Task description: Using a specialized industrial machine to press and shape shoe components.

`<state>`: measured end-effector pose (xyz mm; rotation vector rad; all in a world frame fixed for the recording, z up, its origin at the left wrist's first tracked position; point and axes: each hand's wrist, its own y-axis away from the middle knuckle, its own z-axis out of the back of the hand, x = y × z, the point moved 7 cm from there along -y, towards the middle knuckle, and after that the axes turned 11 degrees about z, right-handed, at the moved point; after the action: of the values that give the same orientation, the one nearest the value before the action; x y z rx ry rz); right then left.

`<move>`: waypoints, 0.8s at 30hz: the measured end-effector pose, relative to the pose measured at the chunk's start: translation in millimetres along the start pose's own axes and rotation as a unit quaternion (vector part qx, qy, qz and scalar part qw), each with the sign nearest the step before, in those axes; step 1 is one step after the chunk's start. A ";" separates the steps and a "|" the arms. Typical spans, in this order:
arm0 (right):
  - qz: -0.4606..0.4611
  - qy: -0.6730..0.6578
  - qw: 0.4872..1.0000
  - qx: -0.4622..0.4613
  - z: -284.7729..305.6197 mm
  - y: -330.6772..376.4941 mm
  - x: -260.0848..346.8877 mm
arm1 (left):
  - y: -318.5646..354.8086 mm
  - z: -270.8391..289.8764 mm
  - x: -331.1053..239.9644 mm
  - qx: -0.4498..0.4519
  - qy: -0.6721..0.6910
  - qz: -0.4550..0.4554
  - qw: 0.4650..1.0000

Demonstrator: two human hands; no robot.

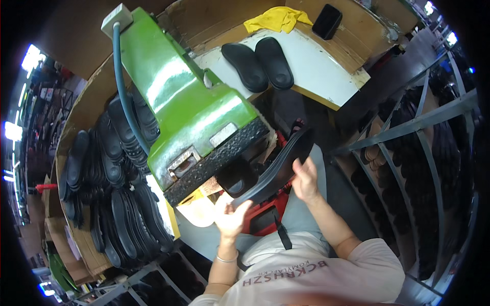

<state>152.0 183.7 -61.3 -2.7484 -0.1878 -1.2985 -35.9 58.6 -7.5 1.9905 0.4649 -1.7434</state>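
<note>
Stretching between both hands at the centre of the frame, a black shoe sole (278,168) lay on a diagonal, its long axis running from lower left to upper right. The left hand (230,217) took the lower end, its fingers (244,206) closed around that tip from below. The right hand (304,179) gripped the sole further up, just past its middle, with the fingers (297,164) curled over the right edge. The upper tip stood free beyond the right hand and pointed toward the upper right of the frame, away from the person. Both hands were on the sole, so neither was nearer; the left held the near end, the right the far half.

Just left of the sole and above it, the dark textured base of a green machine (184,107) hung over the hands, and the sole's lower half sat close under that base; whether they touched could not be told. A red part (260,214) showed below the sole, between the wrists.

Further out, a white surface (316,71) at the upper centre carried two more black soles (258,64) side by side, with a yellow cloth (275,19) and a dark flat object (327,21) beyond them. Stacks of black soles (117,194) filled a cardboard bin along the left of the frame. A grey metal rack (418,122) with more dark soles stood at the right.
</note>
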 end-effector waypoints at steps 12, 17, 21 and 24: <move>0.055 0.102 0.988 0.103 -43.2 -13.6 14.8 | 9.6 82.7 -17.0 -0.099 -0.034 -0.083 0.991; 0.019 0.127 0.984 0.122 -70.2 2.5 -5.5 | 29.5 116.5 -4.5 -0.119 0.108 0.019 0.987; 0.021 0.163 0.971 0.172 -97.2 22.3 -21.3 | 53.5 148.0 2.7 -0.144 0.148 0.052 0.977; 0.032 0.192 0.958 0.210 -101.8 22.8 -8.2 | 64.0 161.2 15.3 -0.125 0.106 0.092 0.982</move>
<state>72.7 146.5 -4.0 -2.0947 -0.2995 -1.5342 -134.7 -82.7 -31.4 1.9750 0.5239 -1.3009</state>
